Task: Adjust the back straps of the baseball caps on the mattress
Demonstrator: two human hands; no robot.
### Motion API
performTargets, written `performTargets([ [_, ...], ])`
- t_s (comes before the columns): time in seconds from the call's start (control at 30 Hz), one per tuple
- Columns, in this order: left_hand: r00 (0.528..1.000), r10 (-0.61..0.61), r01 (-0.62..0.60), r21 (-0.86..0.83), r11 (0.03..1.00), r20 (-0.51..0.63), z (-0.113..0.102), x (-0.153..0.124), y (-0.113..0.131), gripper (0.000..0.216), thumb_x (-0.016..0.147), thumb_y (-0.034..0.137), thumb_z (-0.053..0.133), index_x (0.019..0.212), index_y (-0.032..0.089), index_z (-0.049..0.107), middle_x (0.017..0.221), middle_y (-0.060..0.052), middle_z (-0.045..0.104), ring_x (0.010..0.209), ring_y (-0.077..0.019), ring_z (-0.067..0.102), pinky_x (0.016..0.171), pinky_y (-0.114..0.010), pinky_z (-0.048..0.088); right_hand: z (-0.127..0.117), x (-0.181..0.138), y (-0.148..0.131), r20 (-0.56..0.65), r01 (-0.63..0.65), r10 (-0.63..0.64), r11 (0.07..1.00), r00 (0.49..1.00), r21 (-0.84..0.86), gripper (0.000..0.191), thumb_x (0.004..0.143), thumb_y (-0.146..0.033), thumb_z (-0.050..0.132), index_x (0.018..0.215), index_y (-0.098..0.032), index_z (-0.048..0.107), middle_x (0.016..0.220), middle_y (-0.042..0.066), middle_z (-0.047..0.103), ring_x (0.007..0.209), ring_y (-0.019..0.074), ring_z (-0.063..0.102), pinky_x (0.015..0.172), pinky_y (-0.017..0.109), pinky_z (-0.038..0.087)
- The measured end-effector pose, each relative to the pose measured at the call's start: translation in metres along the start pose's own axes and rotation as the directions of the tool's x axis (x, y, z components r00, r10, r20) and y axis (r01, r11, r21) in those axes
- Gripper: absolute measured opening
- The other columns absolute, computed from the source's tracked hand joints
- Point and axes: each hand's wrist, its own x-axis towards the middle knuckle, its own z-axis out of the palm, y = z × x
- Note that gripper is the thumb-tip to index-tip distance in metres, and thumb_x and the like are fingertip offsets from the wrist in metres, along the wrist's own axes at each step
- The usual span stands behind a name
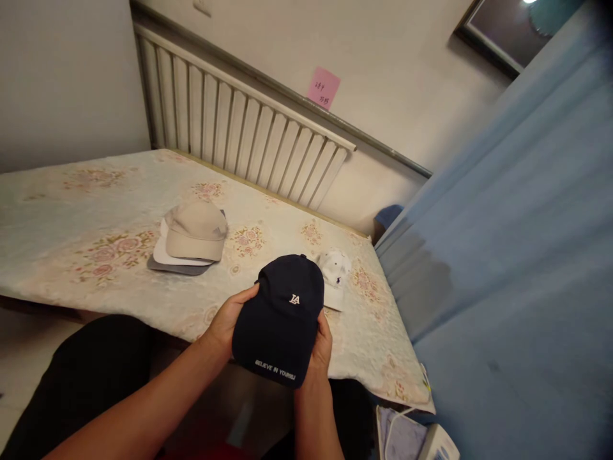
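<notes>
Between my two hands is a dark navy baseball cap [282,319], held up over the near edge of the bed. Its front bears a small white "LA" mark, and white lettering runs along the brim, which points down toward me. My left hand [230,316] grips the cap's left side, thumb on top. On the right side my right hand [323,342] grips it, with part of the hand hidden behind the brim. A white cap [335,281] with a small dark emblem lies just behind, partly covered by the navy one. To the left rests a stack of caps, a beige cap [197,233] uppermost.
A flowered cover [268,236] lies over the bed-like surface. Behind it a radiator [239,121] runs along the wall, with a pink note [324,87] above. A blue curtain [517,255] hangs at the right. A white device [438,444] with a cable stands at the lower right.
</notes>
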Motion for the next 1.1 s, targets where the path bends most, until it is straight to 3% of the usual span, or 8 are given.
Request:
performTargets([
  [0.2,1.000,-0.010,0.010,0.013,1.000,-0.017,0.000,-0.001,0.001,0.044,0.087,0.031,0.055,0.122,0.005,0.062,0.090,-0.017,0.075,0.086,-0.0332,0.071,0.092,-0.050,0.050,0.000,0.002,0.004,-0.036,0.009,-0.008,1.000,0.999,0.022,0.028,0.083,-0.035,0.057,0.096,-0.017,0.074,0.090,0.006,0.077,0.099,0.0232,0.069,0.103,0.047,0.043],
  [0.37,0.999,-0.022,0.023,-0.024,0.999,0.037,0.000,-0.002,0.001,0.048,0.087,0.034,0.054,0.126,0.006,0.059,0.092,-0.017,0.075,0.089,-0.0337,0.071,0.094,-0.052,0.048,0.002,0.001,0.006,-0.035,-0.026,0.026,0.999,0.999,0.019,0.029,0.084,-0.037,0.057,0.100,-0.018,0.073,0.097,0.006,0.076,0.105,0.0236,0.066,0.103,0.047,0.043],
  [0.57,1.000,-0.020,0.020,-0.048,0.999,-0.003,-0.002,-0.001,0.001,0.050,0.088,0.035,0.054,0.130,0.008,0.056,0.098,-0.017,0.074,0.091,-0.0332,0.070,0.096,-0.050,0.047,-0.006,0.005,0.011,-0.026,-0.013,0.011,0.998,1.000,-0.054,0.033,0.083,-0.039,0.058,0.103,-0.017,0.071,0.105,0.008,0.074,0.111,0.0247,0.063,0.102,0.050,0.043],
  [1.1,0.999,-0.002,0.005,-0.072,0.997,0.052,-0.004,-0.001,0.001,0.052,0.087,0.035,0.056,0.131,0.007,0.054,0.102,-0.018,0.073,0.095,-0.0345,0.069,0.098,-0.052,0.045,-0.011,0.006,0.020,-0.033,-0.031,0.030,0.999,0.999,-0.034,0.029,0.081,-0.039,0.062,0.096,-0.017,0.072,0.095,0.008,0.076,0.112,0.0247,0.063,0.103,0.049,0.042],
])
